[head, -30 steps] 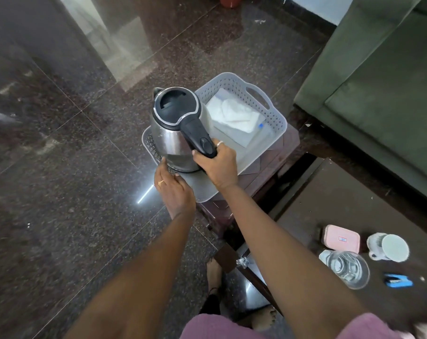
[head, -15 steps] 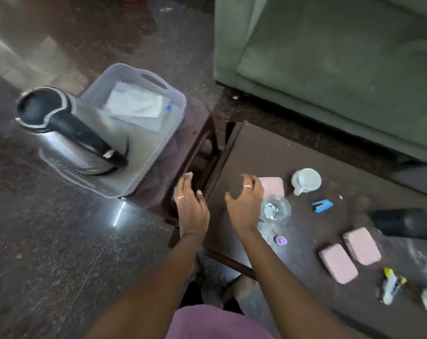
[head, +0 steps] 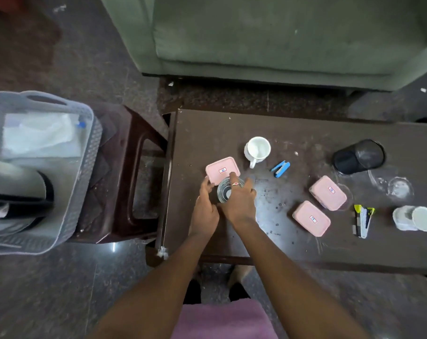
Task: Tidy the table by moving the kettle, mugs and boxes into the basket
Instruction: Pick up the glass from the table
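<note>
The glass is cupped by the right hand on the worktop. The pink box is touched by the left hand, fingers loosely curled. The kettle is seen in the basket.

Each pink box by the white mug bears a small red-and-blue label — unreadable (too small and blurred).

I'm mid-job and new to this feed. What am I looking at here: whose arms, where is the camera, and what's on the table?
No machine here: a person's bare arms, seen from one camera worn on their head, looking down. The left hand touches a pink box; the right hand reaches over a clear glass, its grip unclear. On the brown table: a white mug, two more pink boxes, another mug on its side. The kettle sits in the grey basket.
</note>
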Tool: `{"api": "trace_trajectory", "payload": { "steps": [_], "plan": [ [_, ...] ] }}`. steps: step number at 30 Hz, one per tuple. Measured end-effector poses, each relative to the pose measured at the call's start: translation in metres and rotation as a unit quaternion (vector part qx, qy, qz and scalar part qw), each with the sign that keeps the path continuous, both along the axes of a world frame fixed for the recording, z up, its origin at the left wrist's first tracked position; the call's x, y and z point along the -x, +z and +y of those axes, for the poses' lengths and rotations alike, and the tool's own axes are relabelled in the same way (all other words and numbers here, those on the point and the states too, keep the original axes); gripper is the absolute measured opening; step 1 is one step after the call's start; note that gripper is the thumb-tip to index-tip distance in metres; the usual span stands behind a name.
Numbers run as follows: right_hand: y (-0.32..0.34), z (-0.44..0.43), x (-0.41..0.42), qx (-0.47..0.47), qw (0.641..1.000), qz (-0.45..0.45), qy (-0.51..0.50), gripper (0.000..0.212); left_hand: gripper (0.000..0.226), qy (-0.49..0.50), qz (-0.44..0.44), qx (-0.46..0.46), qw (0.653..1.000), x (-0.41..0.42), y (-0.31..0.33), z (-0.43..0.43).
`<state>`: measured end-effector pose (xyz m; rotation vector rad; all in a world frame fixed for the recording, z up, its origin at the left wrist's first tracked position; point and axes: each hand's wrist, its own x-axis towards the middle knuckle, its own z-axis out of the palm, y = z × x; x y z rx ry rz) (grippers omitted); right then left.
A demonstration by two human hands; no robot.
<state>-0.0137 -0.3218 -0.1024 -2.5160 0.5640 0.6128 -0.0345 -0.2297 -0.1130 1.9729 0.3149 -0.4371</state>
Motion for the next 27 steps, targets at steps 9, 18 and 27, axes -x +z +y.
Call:
{"api": "trace_trajectory", "payload": {
  "steps": [9,18,27],
  "plan": [
    [0.017,-0.044,0.004,-0.045,0.998,-0.005,-0.054,0.091,0.085,-0.152,-0.036,-0.026,0.987,0.002,0.006,-0.022],
    [0.056,-0.169,-0.021,-0.003,0.998,-0.023,-0.051,0.093,0.085,-0.2,-0.079,0.001,0.977,-0.031,0.043,-0.141],
    [0.032,-0.262,-0.084,0.0,1.0,-0.023,0.007,0.101,0.092,-0.222,-0.061,0.009,0.973,-0.085,0.027,-0.224]
  ]
}}
